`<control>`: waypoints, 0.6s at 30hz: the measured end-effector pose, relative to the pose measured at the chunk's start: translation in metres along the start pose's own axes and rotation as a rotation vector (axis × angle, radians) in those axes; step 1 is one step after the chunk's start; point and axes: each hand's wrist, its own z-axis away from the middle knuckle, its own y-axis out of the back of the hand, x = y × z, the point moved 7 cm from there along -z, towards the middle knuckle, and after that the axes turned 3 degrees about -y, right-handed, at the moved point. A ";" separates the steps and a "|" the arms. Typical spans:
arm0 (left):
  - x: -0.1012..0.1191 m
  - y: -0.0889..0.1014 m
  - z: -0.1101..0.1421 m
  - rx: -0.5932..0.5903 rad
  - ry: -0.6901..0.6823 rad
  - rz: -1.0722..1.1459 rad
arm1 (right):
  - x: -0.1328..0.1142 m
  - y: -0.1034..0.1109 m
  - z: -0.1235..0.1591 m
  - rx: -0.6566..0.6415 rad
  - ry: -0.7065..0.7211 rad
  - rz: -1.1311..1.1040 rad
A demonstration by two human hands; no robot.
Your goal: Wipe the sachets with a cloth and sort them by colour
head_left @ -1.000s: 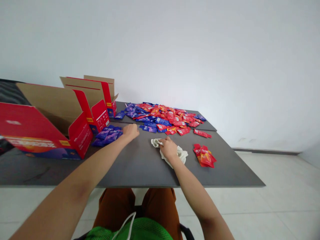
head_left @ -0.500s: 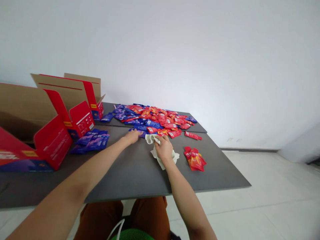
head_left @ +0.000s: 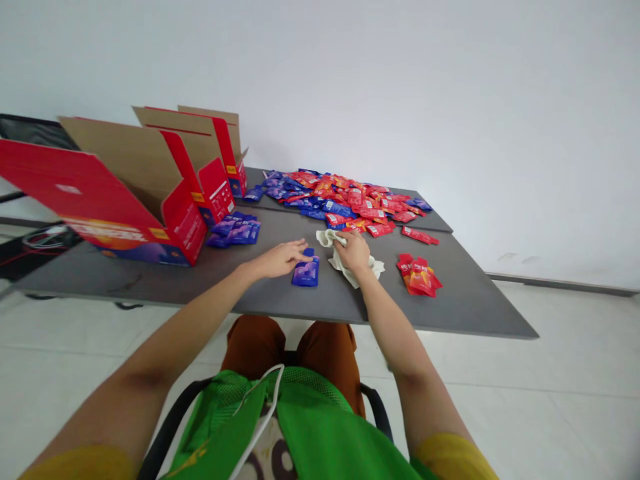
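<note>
My left hand (head_left: 281, 260) rests with fingers stretched out on the upper end of a blue pouch (head_left: 306, 272), which lies flat on the dark table in front of me. Just to the right, my right hand (head_left: 354, 252) is closed on a crumpled off-white cloth (head_left: 331, 238); part of the cloth spreads on the table under the palm. A small stack of red pouches (head_left: 419, 275) lies right of that hand. Several blue pouches (head_left: 235, 229) are laid together on the left, beside the boxes.
A large mixed pile of blue and red pouches (head_left: 345, 200) covers the table's back. One red pouch (head_left: 420, 235) lies apart at its right. Open red cardboard boxes (head_left: 185, 230) stand along the left. The grey table (head_left: 450, 313) ends near my lap; a wall rises behind.
My left hand has drawn a blue pouch from the pile's front edge toward me. My right hand keeps the cloth. The view has tilted down and shifted left.
</note>
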 end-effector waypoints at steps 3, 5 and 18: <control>0.013 0.016 0.026 0.370 0.176 -0.002 | -0.004 -0.001 -0.001 -0.057 0.087 0.040; 0.027 0.015 0.043 0.498 0.321 -0.054 | -0.011 0.003 0.000 -0.090 0.169 0.068; 0.087 -0.063 0.062 0.397 0.305 -0.398 | -0.090 0.019 0.038 -0.380 0.630 -0.130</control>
